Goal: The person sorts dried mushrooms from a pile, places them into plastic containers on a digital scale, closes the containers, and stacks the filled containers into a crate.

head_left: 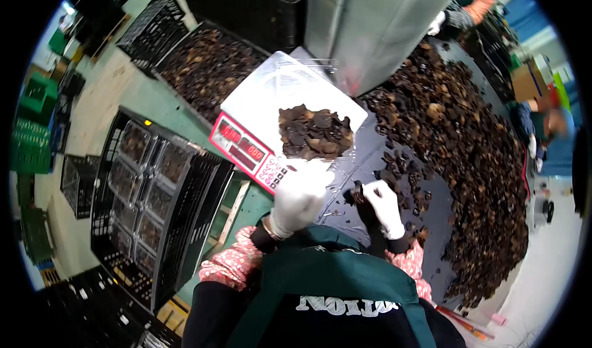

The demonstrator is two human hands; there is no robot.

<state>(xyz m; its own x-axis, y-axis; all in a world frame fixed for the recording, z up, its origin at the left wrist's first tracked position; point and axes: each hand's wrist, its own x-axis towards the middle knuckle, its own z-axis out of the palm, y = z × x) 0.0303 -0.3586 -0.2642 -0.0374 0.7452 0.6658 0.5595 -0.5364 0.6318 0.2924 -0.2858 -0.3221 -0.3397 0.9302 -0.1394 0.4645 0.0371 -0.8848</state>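
A clear plastic box lid (317, 64) stands up behind a heap of dark brown mushroom-like pieces (316, 132), which sits in the box on a white-topped scale (253, 101). The scale has a red front panel with lit digits. My left hand (300, 197), in a white glove, is at the near edge of the box, over the scale's keypad end; glare washes out its fingers. My right hand (383, 205), also gloved in white, is closed just above the dark table sheet (351, 215), with a dark mushroom piece (356, 194) at its fingertips. A small loose pile (404, 172) lies beyond it.
A large heap of dark pieces (456, 120) curves along the right. A black crate (163, 224) holding several filled clear boxes stands left. Another bin of pieces (206, 64) and a tall metal-grey block (376, 27) are behind the scale. Co-workers' arms (478, 8) show at upper right.
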